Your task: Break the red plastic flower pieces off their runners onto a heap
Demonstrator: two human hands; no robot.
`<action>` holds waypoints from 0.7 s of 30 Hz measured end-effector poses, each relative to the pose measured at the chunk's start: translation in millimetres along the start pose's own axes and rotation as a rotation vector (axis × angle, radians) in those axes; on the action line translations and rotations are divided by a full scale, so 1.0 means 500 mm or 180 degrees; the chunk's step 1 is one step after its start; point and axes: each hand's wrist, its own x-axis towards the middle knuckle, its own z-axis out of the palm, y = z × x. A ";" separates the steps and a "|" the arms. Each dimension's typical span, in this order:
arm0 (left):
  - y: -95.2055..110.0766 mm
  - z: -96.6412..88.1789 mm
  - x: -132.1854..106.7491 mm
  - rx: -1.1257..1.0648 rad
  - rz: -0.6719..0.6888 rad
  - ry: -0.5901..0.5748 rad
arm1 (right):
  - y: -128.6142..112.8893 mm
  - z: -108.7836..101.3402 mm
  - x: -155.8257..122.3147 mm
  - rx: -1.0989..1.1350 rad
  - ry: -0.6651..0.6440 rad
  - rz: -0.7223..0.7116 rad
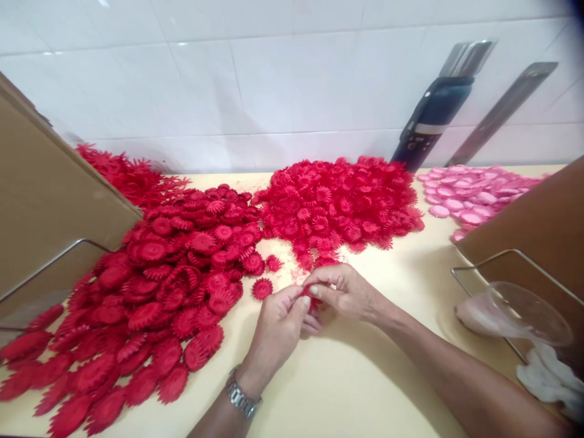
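My left hand (276, 331), with a metal watch on its wrist, and my right hand (344, 291) meet over the cream table (365, 377). Both pinch one small red flower piece (312, 298) between their fingertips, and most of it is hidden by the fingers. A large heap of bigger red flower discs (159, 286) lies to the left of my hands. A second heap of smaller red flower pieces (337, 204) lies just behind them. One loose red disc (262, 288) sits beside my left hand.
A pile of pink discs (469, 198) lies at the back right. Cardboard boxes with wire frames stand at the left (50, 207) and right (538, 237); clear plastic bag (520, 313) hangs at the right one. Red leaf-shaped pieces (123, 170) lie at back left. A dark device (431, 121) leans on the tiled wall.
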 end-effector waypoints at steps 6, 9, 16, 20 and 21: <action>-0.001 -0.003 0.003 0.0032 0.0054 0.0097 | -0.005 0.008 -0.002 -0.0704 0.0287 -0.0351; 0.001 0.000 0.004 0.0046 0.0035 0.0129 | -0.002 0.016 -0.002 -0.1069 0.0475 -0.0668; -0.007 0.001 0.008 -0.0308 0.0174 0.0348 | 0.018 0.030 -0.001 -0.1407 0.0897 -0.1130; -0.010 -0.003 0.011 -0.0433 0.0234 0.0490 | 0.027 0.036 0.006 -0.1529 0.1130 -0.1673; -0.011 -0.004 0.012 -0.0400 0.0245 0.0498 | 0.029 0.037 0.007 -0.1554 0.1105 -0.1779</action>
